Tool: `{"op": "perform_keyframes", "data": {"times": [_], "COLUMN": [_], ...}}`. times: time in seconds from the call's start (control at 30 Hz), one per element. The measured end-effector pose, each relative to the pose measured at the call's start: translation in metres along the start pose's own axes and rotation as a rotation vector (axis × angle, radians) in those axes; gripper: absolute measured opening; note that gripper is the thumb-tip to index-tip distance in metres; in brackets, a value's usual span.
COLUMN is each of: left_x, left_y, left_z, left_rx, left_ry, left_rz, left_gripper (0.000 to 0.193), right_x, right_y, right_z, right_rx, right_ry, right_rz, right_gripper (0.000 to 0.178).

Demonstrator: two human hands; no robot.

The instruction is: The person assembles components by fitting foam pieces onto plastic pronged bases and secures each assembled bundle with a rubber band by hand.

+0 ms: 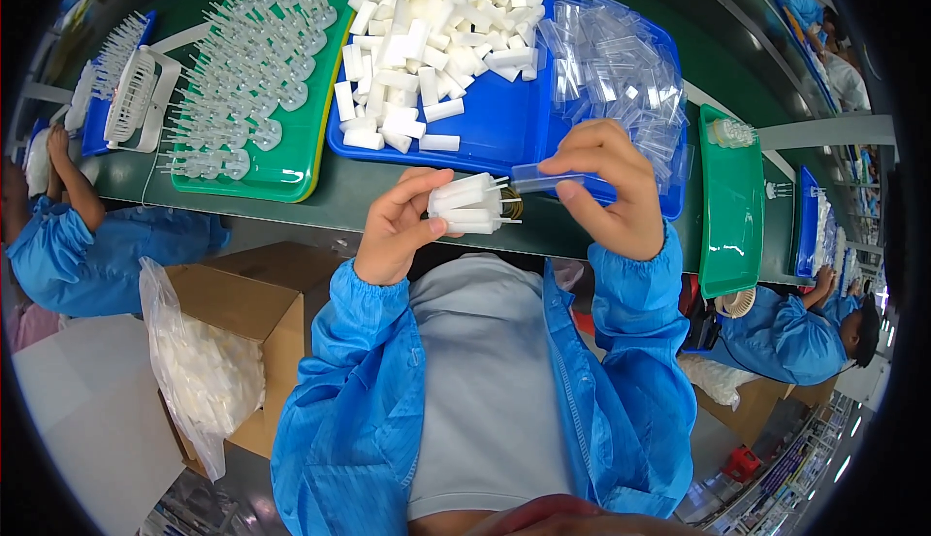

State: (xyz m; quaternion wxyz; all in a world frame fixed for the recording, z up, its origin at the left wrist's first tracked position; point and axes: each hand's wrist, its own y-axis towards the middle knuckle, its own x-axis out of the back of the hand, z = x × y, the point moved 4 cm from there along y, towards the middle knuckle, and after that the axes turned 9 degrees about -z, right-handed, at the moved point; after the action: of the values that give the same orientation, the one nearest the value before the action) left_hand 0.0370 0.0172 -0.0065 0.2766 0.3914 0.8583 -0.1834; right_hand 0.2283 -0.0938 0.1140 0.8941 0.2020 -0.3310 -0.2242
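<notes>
In front of my chest my left hand [396,227] grips a small cluster of white foam-like blocks [464,204], with thin white prongs sticking out toward the right. Between the thumb and fingers of my right hand [617,187] is a clear plastic sleeve [543,179], its left end close to the prong tips. Whether the sleeve touches a prong I cannot tell. Beyond my hands, a blue tray [529,133] bears a heap of loose white blocks [427,41]. Many clear sleeves [621,80] are piled at its right side.
To the left, a green tray [291,179] carries rows of clear pronged parts [254,70]. A second green tray [729,216] at right holds a pronged cluster [731,132]. Below the bench edge stands a cardboard box [281,342] with a bag of white pieces [218,371]. Co-workers sit at both sides.
</notes>
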Motion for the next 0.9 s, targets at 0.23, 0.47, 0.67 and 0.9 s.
{"op": "perform_keyframes", "data": {"times": [0.23,0.47,0.67,0.9], "left_x": [-0.001,-0.005,-0.012,-0.011], "left_y": [0.001,0.003,0.004,0.004], "left_z": [0.004,0.004,0.003,0.006], "left_rx": [-0.042,-0.003,-0.008,0.000], "left_ry": [0.096,0.058,0.128,0.184], "left_rz": [0.030,0.018,0.051,0.075], "left_gripper": [0.042,0.036,0.035,0.033], "right_x": [-0.020,-0.031,-0.038,-0.034], "right_y": [-0.003,0.002,0.002,-0.001], "right_z": [0.003,0.015,0.024,0.020], "right_rx": [0.011,-0.077,-0.099,0.142], "right_ry": [0.059,0.103,0.136,0.056], "right_rz": [0.093,0.063,0.059,0.083], "right_gripper": [0.024,0.047,0.056,0.040]}}
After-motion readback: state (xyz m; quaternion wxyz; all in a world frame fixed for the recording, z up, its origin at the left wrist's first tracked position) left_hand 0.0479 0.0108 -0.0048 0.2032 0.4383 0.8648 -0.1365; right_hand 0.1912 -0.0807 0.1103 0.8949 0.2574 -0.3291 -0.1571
